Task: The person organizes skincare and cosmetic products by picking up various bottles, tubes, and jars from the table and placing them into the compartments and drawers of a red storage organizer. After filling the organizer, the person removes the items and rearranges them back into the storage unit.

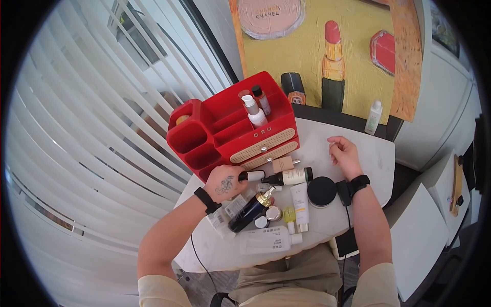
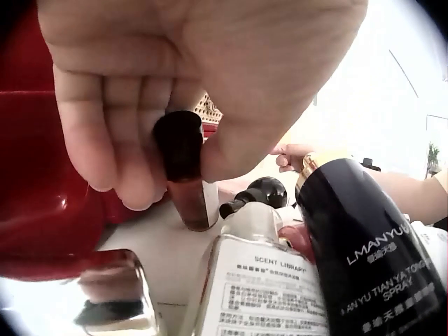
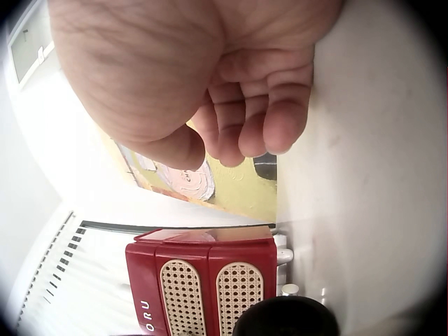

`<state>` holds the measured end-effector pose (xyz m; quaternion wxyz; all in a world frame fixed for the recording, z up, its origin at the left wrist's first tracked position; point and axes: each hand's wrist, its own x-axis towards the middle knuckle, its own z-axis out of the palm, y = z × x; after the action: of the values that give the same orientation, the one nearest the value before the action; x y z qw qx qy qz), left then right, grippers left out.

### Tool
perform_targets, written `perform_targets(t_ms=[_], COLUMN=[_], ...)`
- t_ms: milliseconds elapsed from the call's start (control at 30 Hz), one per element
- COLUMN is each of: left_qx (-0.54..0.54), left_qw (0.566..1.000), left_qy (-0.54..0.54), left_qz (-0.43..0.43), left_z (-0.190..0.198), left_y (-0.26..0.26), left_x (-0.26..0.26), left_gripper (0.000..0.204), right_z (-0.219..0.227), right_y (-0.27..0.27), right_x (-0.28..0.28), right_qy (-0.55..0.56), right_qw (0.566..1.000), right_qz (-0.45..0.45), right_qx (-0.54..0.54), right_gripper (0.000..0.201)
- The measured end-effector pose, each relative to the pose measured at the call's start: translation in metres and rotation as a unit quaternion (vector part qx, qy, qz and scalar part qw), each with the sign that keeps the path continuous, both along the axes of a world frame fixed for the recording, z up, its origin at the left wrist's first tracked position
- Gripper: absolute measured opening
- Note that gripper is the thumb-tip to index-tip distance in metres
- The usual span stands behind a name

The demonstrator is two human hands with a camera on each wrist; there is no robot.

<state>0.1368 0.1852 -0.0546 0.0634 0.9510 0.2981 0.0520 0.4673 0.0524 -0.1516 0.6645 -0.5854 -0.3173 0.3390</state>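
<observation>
With the left hand (image 1: 225, 182), grips a small dark-capped bottle (image 1: 254, 175) close in front of the red organizer (image 1: 236, 142), by the left end of its drawers. Holds the right hand (image 1: 345, 155) relaxed above the table (image 1: 378, 148), to the right of the organizer, with loosely bent fingers.

In the head view, can see a white pump bottle (image 1: 257, 118) upright in the organizer. Directly before its drawers, finds a beige bottle (image 1: 283, 164) and a dark bottle with a pale label (image 1: 296, 176) lying in the way. Farther out in front of the organizer, sees a navy spray bottle (image 1: 248, 215), a white tube (image 1: 300, 207), a yellow-green bottle (image 1: 289, 217) and a large clear bottle (image 1: 266, 240). Behind and right of the organizer, finds a painting (image 1: 358, 56) with a slim white bottle (image 1: 374, 118) before it.

From the left wrist, shows thumb and fingers pinching the dark cap beside the organizer's red wall. Out in front of the organizer, shows a labelled bottle (image 2: 259, 294) and the navy spray bottle, partly blocking the sight of the right arm.

From the right wrist, shows slack, curved fingers, well apart from the organizer. Nearer the lens than the organizer, shows a black lid (image 3: 287, 318), hiding part of the lower drawer.
</observation>
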Motion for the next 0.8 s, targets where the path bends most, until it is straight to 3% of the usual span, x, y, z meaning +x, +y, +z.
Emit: perform_targets(t_ms=[367,533,633,800], left_qx=[0.018,0.072,0.125,0.205], left_qw=[0.995,0.989,0.967,0.948], left_qy=[-0.077,-0.113,-0.210,-0.216], left_qz=[-0.059,-0.059,-0.074,-0.117], left_z=[0.015,0.063,0.099,0.139], left_y=[-0.009,-0.024,-0.031,-0.024], left_x=[0.006,0.008,0.020,0.063], left_gripper=[0.020,0.023,0.028,0.026], right_z=[-0.004,0.000,0.000,-0.004], right_y=[0.000,-0.001,-0.002,-0.002], right_x=[0.002,0.002,0.001,0.002], right_qy=[0.002,0.018,0.024,0.018], right_qw=[1.000,1.000,1.000,1.000], right_qz=[0.008,0.009,0.018,0.020], right_qx=[0.006,0.009,0.011,0.016], right_gripper=[0.020,0.020,0.020,0.020])
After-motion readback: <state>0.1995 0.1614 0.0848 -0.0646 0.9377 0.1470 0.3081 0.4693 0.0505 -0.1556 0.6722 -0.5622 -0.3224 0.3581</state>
